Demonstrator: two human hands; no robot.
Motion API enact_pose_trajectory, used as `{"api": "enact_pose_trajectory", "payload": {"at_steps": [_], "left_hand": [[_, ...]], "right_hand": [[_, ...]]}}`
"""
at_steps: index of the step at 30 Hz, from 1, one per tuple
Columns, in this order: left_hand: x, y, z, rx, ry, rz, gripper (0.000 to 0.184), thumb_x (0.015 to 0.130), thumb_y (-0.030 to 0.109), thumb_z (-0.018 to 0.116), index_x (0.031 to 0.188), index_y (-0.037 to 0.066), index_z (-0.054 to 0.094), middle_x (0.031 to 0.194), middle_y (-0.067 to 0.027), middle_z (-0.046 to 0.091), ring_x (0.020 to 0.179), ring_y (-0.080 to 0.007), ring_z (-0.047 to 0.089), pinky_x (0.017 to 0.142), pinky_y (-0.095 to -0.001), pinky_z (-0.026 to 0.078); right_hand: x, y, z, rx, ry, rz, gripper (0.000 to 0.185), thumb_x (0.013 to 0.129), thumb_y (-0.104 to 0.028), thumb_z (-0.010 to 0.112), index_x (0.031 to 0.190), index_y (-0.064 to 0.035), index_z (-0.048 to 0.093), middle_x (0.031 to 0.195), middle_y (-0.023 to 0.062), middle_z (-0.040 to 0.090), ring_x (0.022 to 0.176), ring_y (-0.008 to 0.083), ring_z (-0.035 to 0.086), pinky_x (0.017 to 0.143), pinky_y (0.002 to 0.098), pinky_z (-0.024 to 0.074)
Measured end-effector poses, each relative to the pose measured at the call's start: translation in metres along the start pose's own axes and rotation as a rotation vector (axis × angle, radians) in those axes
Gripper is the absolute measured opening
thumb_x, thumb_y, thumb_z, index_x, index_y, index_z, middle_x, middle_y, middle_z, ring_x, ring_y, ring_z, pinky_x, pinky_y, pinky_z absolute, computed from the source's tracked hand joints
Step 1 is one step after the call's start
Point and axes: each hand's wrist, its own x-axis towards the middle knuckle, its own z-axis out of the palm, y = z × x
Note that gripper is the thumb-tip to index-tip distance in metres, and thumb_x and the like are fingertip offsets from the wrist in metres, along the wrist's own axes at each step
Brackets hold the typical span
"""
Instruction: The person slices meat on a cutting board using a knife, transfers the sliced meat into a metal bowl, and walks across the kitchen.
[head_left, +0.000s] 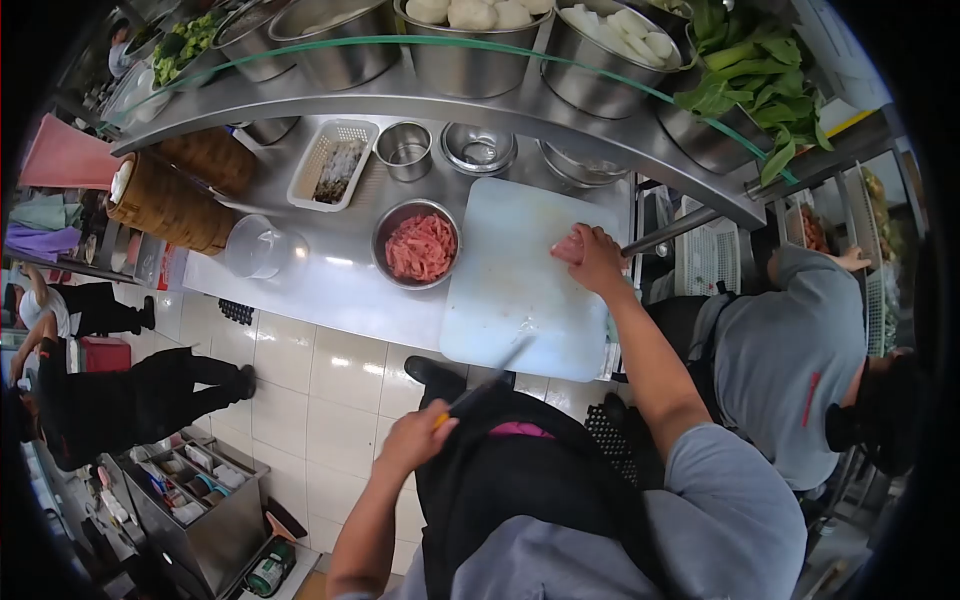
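Note:
My left hand (408,442) is closed around the yellow handle of a knife (490,383). Its blade is blurred and points up toward the near edge of a white cutting board (505,290). At the board's far right, my right hand (600,262) is wrapped over a piece of raw meat (569,248), most of it hidden under the palm. Left of the board stands a steel bowl (382,262) of raw meat strips (420,248). A few small scraps and wet marks lie on the board.
Behind the board are steel bowls (478,148) and a white basket (333,165). A clear container (258,248) stands left. A shelf (480,112) with vegetable pots overhangs the counter. One co-worker (785,350) is close on the right; others are on the left.

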Motion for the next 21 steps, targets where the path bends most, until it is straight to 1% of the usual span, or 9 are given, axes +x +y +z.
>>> {"api": "enact_pose_trajectory", "payload": {"at_steps": [3, 6, 8, 12, 14, 15, 16, 18, 21], "left_hand": [[0.038, -0.004, 0.026, 0.18, -0.129, 0.06, 0.03, 0.103, 0.036, 0.068, 0.118, 0.012, 0.059, 0.084, -0.0239, 0.072, 0.08, -0.0496, 0.071, 0.068, -0.0571, 0.056], [0.068, -0.009, 0.028, 0.161, 0.15, -0.039, 0.029, 0.104, 0.035, 0.065, 0.118, 0.011, 0.059, 0.078, -0.0274, 0.07, 0.076, -0.0517, 0.069, 0.066, -0.0626, 0.054], [0.087, -0.013, 0.01, 0.217, 0.224, -0.093, 0.029, 0.103, 0.034, 0.066, 0.114, 0.009, 0.057, 0.077, -0.0271, 0.07, 0.075, -0.052, 0.069, 0.066, -0.063, 0.054], [0.102, -0.004, -0.009, 0.277, 0.203, -0.064, 0.028, 0.102, 0.031, 0.065, 0.111, 0.007, 0.055, 0.076, -0.0262, 0.069, 0.073, -0.0518, 0.068, 0.065, -0.0623, 0.054], [0.103, 0.005, -0.001, 0.313, 0.175, 0.048, 0.023, 0.1, 0.022, 0.064, 0.115, 0.007, 0.054, 0.078, -0.0243, 0.071, 0.073, -0.048, 0.071, 0.067, -0.06, 0.057], [0.102, 0.007, 0.003, 0.313, 0.178, 0.04, 0.023, 0.1, 0.022, 0.064, 0.115, 0.007, 0.054, 0.078, -0.0243, 0.071, 0.073, -0.048, 0.071, 0.067, -0.06, 0.057], [0.099, 0.01, 0.009, 0.391, 0.105, 0.003, 0.023, 0.098, 0.02, 0.065, 0.113, 0.006, 0.054, 0.077, -0.0243, 0.071, 0.072, -0.0469, 0.072, 0.066, -0.0593, 0.058], [0.093, 0.016, 0.016, 0.463, 0.034, -0.048, 0.023, 0.096, 0.018, 0.065, 0.112, 0.006, 0.053, 0.077, -0.0243, 0.071, 0.072, -0.0459, 0.073, 0.065, -0.0586, 0.059], [0.088, 0.022, 0.028, 0.436, 0.048, -0.044, 0.025, 0.095, 0.019, 0.065, 0.111, 0.005, 0.052, 0.078, -0.025, 0.072, 0.074, -0.0444, 0.075, 0.065, -0.0573, 0.06]], "right_hand": [[-0.007, 0.003, 0.002, 0.031, 0.012, -0.102, 0.071, 0.069, -0.013, 0.08, 0.136, -0.0159, 0.056, 0.128, 0.0118, 0.06, 0.127, 0.0373, 0.055, 0.111, 0.0537, 0.0408], [-0.032, -0.012, -0.004, 0.136, 0.021, -0.23, 0.067, 0.067, -0.011, 0.079, 0.131, -0.0157, 0.058, 0.125, 0.0128, 0.06, 0.124, 0.0385, 0.055, 0.109, 0.0527, 0.0401], [-0.046, -0.027, 0.005, 0.139, -0.042, -0.3, 0.065, 0.068, -0.009, 0.075, 0.131, -0.0141, 0.06, 0.123, 0.0144, 0.06, 0.124, 0.0408, 0.054, 0.109, 0.0541, 0.0394], [-0.07, -0.065, 0.017, 0.212, -0.102, -0.372, 0.071, 0.067, -0.009, 0.074, 0.136, -0.0119, 0.057, 0.125, 0.0179, 0.059, 0.124, 0.0419, 0.053, 0.111, 0.0554, 0.0382], [-0.077, -0.083, 0.015, 0.396, -0.17, -0.392, 0.074, 0.068, -0.009, 0.074, 0.139, -0.0088, 0.054, 0.129, 0.0208, 0.057, 0.126, 0.043, 0.052, 0.114, 0.0567, 0.0365], [-0.077, -0.084, 0.017, 0.434, -0.094, -0.457, 0.073, 0.069, -0.01, 0.074, 0.138, -0.007, 0.052, 0.129, 0.0199, 0.056, 0.126, 0.0424, 0.051, 0.115, 0.0568, 0.0362], [-0.081, -0.084, 0.017, 0.437, -0.1, -0.464, 0.073, 0.069, -0.01, 0.074, 0.138, -0.007, 0.052, 0.129, 0.0199, 0.056, 0.126, 0.0424, 0.051, 0.115, 0.0568, 0.0362], [-0.089, -0.081, 0.015, 0.269, 0.087, -0.474, 0.069, 0.069, -0.01, 0.074, 0.135, -0.0063, 0.054, 0.128, 0.0194, 0.055, 0.127, 0.0408, 0.05, 0.115, 0.0557, 0.0368], [-0.096, -0.075, 0.021, 0.271, -0.002, -0.417, 0.066, 0.069, -0.011, 0.076, 0.132, -0.0078, 0.055, 0.128, 0.0189, 0.052, 0.125, 0.0412, 0.048, 0.114, 0.0555, 0.0371]]}}
